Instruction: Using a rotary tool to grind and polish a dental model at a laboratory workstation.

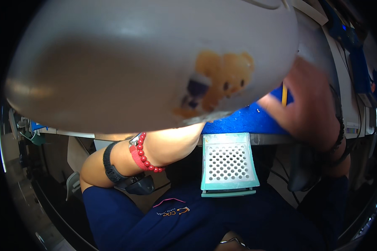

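A big white bowl (pixel 125 58) with an orange bear picture (pixel 222 79) fills the upper picture, raised close to the camera. My left forearm, wearing a red bead bracelet (pixel 144 161) and a black wrist strap (pixel 111 165), rises to the bowl's underside. My left hand itself is hidden behind the bowl and carries it. My right hand (pixel 310 104) is blurred and hovers over a blue mat (pixel 243 121) on the table. A thin yellow stick (pixel 284 94) stands at its fingers; whether it is gripped is unclear.
A teal perforated tray (pixel 228 165) hangs at the table's front edge above my dark blue lap (pixel 188 221). White desk surface and blue items (pixel 360 62) lie at the far right. Cables and a dark floor show below the table.
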Demonstrator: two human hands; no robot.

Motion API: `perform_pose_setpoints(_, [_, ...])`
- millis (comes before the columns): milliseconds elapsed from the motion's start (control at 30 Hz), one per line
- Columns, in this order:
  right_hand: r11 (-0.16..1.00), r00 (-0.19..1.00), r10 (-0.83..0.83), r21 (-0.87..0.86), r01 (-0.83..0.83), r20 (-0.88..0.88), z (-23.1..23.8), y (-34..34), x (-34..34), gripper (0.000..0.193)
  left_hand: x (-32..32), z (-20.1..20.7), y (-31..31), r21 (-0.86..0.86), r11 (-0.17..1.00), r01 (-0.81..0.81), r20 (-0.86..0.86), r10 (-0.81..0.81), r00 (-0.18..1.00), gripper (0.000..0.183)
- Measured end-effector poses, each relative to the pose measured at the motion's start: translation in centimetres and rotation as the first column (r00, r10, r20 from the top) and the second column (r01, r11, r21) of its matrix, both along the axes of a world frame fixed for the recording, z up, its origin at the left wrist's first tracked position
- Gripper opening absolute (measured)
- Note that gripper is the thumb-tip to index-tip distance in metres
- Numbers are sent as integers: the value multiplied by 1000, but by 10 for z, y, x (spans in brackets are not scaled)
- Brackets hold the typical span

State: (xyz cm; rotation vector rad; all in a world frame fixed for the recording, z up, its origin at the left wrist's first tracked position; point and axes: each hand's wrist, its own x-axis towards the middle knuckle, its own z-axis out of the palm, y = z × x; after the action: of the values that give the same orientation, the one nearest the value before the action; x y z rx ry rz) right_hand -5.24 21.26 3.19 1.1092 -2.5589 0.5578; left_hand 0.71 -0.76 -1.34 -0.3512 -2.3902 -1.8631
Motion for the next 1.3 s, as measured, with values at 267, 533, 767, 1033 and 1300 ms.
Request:
perform_pose_setpoints(267, [986, 966, 156, 26, -165, 205, -15, -4, 2, 23, -1, 0, 4, -39, 999, 6, -53, -8, 999, 17])
perform_pose_setpoints(533, [869, 860, 329, -481, -113, 391, -6, -8, 2, 21, -2, 1, 4, -41, 999, 23, -73, -26, 997, 15])
perform_pose_setpoints(767, [879, 884, 337, -444, -171, 325, -7, -8, 3, 22, 0, 2, 5, -36, 999, 37, -94, -40, 995, 14])
perform_pose_setpoints(1033, [846, 879, 379, -495, -200, 291, -8, -9, 3, 21, 2, 7, 4, -137, 989, 53, -156, -74, 985, 16])
perform_pose_setpoints(1300, [863, 899, 328, -478, -162, 289, -4, -12, 8, 25, 4, 12, 0, -251, 965, 76, -246, -140, 959, 17])
